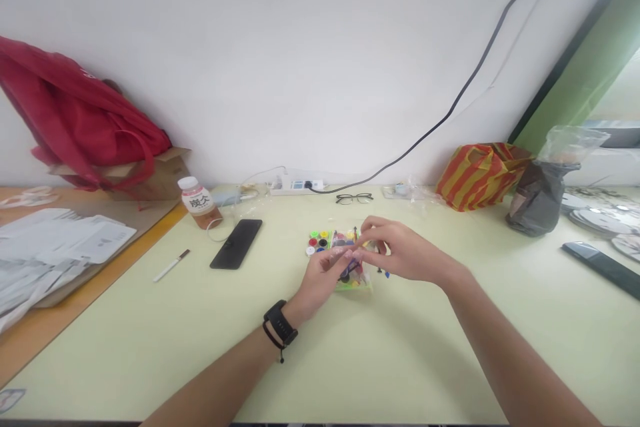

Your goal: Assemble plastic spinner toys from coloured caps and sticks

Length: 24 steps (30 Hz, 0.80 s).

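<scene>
My left hand (323, 277), with a black watch on its wrist, and my right hand (400, 250) meet over a small clear kit (327, 240) of coloured thread spools and pins on the pale green table. Both hands have their fingertips pinched together at a tiny item between them, too small to name. A few dark pins lie on the table just right of the kit, under my right hand.
A black phone (237, 243) and a white stick (171, 265) lie to the left, near a drink bottle (199, 203). Glasses (354, 198) and a power strip (297, 185) sit by the wall. White sheets (55, 240), a red bag (75, 120) and striped bag (477, 173) flank the table.
</scene>
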Tool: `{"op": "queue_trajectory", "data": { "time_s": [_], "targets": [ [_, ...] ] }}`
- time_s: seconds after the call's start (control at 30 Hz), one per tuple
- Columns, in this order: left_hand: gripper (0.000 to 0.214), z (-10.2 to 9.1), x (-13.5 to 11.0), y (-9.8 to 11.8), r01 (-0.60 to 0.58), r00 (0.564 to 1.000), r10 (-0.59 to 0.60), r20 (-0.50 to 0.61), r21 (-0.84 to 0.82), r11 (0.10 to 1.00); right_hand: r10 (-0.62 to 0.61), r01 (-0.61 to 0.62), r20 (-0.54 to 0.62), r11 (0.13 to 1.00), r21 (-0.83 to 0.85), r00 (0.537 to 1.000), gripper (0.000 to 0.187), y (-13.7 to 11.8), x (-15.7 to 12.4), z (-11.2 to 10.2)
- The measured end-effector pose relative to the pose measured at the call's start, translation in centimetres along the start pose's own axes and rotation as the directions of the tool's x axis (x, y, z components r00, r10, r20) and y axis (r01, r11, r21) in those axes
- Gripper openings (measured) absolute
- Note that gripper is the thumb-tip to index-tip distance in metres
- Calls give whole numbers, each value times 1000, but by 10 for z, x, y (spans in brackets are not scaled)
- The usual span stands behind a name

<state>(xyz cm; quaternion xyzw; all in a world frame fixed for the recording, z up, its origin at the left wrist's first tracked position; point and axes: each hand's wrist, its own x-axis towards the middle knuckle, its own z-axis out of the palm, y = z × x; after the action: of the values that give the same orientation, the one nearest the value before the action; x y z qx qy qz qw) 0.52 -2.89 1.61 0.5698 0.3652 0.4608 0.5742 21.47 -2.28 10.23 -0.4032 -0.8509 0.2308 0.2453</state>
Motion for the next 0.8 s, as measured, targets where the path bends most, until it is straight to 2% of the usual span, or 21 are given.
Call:
{"op": "queue_trajectory", "data": {
  "time_s": [0.03,0.1,0.13,0.17,0.23,0.27,0.33,0.5,0.67,0.73,0.8],
  "targets": [
    [42,-1,1,-1,13,1000,-13,-19,-43,999,-1,5,-111,999,43,994,37,4,0,5],
    [41,-3,2,-3,42,997,-53,-62,-155,987,46,1,-326,990,143,944,56,15,-2,18],
    [42,-4,3,-3,58,994,-76,-76,-207,977,88,-14,-355,979,206,931,65,21,-3,25],
    [43,-4,4,-4,70,992,-93,-86,-247,967,113,-26,-296,959,280,948,64,27,-5,33],
    [42,-5,6,-3,74,987,-111,-113,-292,954,101,-66,-65,911,406,993,49,38,-8,45],
    [42,-6,6,-1,71,985,-114,-129,-303,950,84,-93,40,890,447,996,43,42,-10,50],
    [41,-8,8,1,60,981,-114,-154,-316,947,90,-156,154,853,498,984,39,49,-12,56],
    [40,-16,11,6,34,983,-86,-165,-297,954,172,-277,231,771,573,958,44,57,-14,60],
    [38,-22,11,4,34,988,-69,-138,-243,969,93,-225,271,829,512,958,38,60,-15,56],
    [35,-20,10,4,33,988,-65,-137,-224,974,74,-167,198,846,506,977,36,57,-16,51],
    [34,-17,8,4,28,991,-53,-122,-202,979,78,-104,71,829,549,994,43,52,-16,48]
  ]
}}
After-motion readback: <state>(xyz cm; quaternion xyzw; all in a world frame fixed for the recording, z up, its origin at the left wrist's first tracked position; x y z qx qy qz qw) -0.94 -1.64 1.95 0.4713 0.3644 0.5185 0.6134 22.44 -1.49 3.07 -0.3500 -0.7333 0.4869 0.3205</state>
